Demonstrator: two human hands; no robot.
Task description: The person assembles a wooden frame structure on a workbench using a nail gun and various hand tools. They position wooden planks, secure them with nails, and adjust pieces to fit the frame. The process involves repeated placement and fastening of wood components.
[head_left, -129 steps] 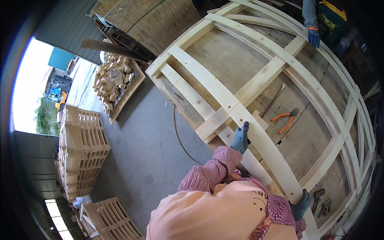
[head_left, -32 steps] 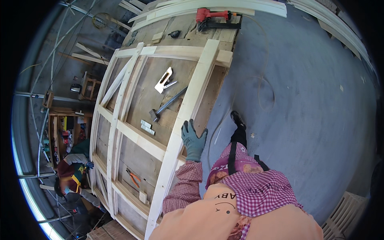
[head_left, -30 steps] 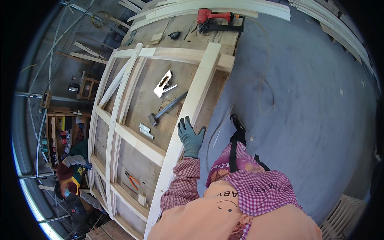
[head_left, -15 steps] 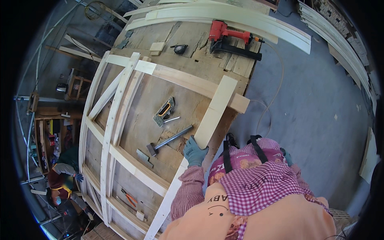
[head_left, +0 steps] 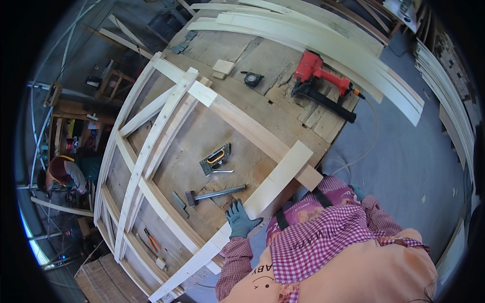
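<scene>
Pale softwood, the long batten (head_left: 262,194) along the near edge of the workbench (head_left: 237,146) looks to us stiff, light and splintery, best gripped mid-length where our gloved left hand (head_left: 239,220) presses flat, fingers spread; right hand unseen.

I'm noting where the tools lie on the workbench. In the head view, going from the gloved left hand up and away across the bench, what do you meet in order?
Gloved left hand → steel-handled hammer → metal hand stapler with orange grip → small black tape measure → stack of long pale curved wooden slats.
</scene>
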